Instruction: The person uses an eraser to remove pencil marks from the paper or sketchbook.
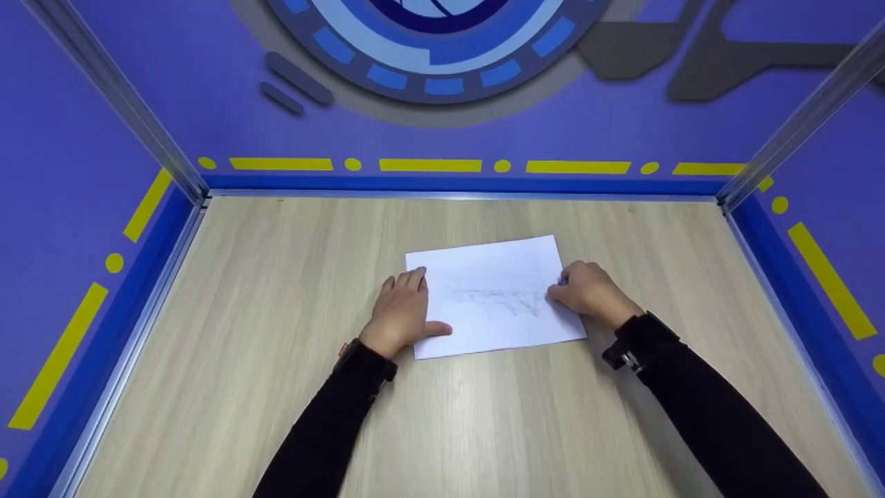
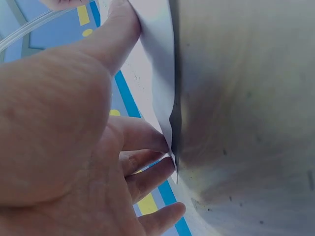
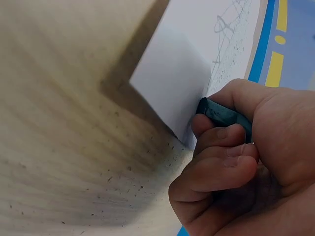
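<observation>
A white sheet of paper (image 1: pixel 477 266) lies slightly turned on the table. Faint, smudged grey pencil lines (image 1: pixel 522 304) cross its middle. My left hand (image 1: pixel 402 310) rests along the sheet's left edge, fingers extended and thumb spread out over the paper. In my right hand (image 1: pixel 593 294), at the right edge of the sheet, a small dark teal eraser (image 3: pixel 224 115) is pinched between thumb and curled fingers. Its blackened end touches the paper near the drawn lines. The sheet's near right corner lifts a little off the table in the right wrist view.
Small dark crumbs (image 3: pixel 130 169) are scattered over the light wood-grain table (image 1: pixel 290 277). Blue-purple panels with yellow dashes stand at the back (image 1: pixel 429 149), the left (image 1: pixel 55 207) and the right (image 1: pixel 830 207), with metal rails along the table's edges.
</observation>
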`<state>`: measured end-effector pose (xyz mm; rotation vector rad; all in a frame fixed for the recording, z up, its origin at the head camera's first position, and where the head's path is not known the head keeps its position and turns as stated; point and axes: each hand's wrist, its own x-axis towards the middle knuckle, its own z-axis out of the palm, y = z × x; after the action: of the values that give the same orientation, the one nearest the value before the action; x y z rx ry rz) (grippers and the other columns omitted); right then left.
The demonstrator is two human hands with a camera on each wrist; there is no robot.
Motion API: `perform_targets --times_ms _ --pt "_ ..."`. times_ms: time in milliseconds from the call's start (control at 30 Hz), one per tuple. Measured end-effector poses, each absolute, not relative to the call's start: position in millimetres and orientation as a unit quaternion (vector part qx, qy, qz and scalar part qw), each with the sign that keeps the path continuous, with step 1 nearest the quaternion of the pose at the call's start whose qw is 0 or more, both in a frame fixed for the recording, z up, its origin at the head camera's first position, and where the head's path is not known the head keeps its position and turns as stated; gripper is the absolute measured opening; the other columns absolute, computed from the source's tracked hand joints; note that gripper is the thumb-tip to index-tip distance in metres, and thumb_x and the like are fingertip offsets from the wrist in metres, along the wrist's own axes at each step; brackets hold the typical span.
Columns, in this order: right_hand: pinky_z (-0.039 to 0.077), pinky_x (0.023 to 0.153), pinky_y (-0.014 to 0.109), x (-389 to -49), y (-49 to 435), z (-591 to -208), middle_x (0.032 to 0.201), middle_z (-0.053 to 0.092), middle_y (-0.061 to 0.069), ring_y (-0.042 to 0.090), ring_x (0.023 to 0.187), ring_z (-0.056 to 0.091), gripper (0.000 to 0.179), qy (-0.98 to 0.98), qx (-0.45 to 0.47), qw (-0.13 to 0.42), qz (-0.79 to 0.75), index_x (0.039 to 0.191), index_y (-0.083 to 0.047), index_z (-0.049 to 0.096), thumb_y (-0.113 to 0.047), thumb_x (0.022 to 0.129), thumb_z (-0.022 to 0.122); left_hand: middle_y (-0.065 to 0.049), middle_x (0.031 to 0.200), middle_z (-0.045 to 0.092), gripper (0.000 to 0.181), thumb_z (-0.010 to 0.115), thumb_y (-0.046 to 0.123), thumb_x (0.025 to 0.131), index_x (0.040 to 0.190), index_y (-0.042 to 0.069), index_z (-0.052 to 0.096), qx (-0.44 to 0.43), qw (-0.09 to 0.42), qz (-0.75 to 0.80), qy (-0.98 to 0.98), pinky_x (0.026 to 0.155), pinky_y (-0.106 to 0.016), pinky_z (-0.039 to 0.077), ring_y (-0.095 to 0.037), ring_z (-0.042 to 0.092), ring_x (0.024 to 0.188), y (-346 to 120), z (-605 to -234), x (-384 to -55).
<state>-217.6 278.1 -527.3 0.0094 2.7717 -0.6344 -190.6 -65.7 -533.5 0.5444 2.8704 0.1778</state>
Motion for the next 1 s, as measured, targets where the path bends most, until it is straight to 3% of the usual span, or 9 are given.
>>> perform_targets --times_ms 233,467,700,1000 --pt "0.040 0.056 0.030 -214 276 -525 0.074 0.054 0.008 0.023 0.068 0.052 0.027 0.968 0.001 0.144 -0.207 0.071 -0.006 0.060 -0.028 0.087 0.065 -0.014 0.163 0.026 0.112 0.069 0.070 0.077 0.151 -0.005 0.033 0.189 0.114 0.059 0.973 0.123 -0.054 0.021 -0.032 0.026 0.150 -66 -535 -190" --pt "0.042 0.063 0.032 -217 251 -518 0.086 0.060 0.011 0.025 0.076 0.055 0.030 0.963 0.006 0.153 -0.222 0.089 -0.003 0.069 -0.032 0.089 0.063 -0.014 0.162 0.028 0.112 0.070 0.070 0.075 0.151 -0.005 0.035 0.188 0.106 0.061 0.974 0.123 -0.055 0.022 -0.033 0.028 0.149 -68 -533 -190" --pt "0.041 0.054 0.030 -223 184 -521 0.066 0.057 0.003 0.021 0.062 0.054 0.028 0.953 -0.044 0.170 -0.247 0.069 -0.010 0.062 -0.033 0.086 0.065 -0.014 0.163 0.027 0.113 0.069 0.071 0.076 0.151 -0.006 0.033 0.184 0.111 0.063 0.975 0.123 -0.054 0.021 -0.033 0.028 0.149 -71 -534 -191" --pt "0.044 0.070 0.035 -228 107 -524 0.076 0.062 0.004 0.023 0.080 0.055 0.023 0.960 -0.103 0.164 -0.203 0.071 -0.012 0.065 -0.030 0.085 0.066 -0.014 0.161 0.029 0.115 0.070 0.072 0.075 0.151 -0.006 0.033 0.188 0.104 0.050 0.975 0.122 -0.054 0.024 -0.032 0.030 0.148 -67 -534 -192"
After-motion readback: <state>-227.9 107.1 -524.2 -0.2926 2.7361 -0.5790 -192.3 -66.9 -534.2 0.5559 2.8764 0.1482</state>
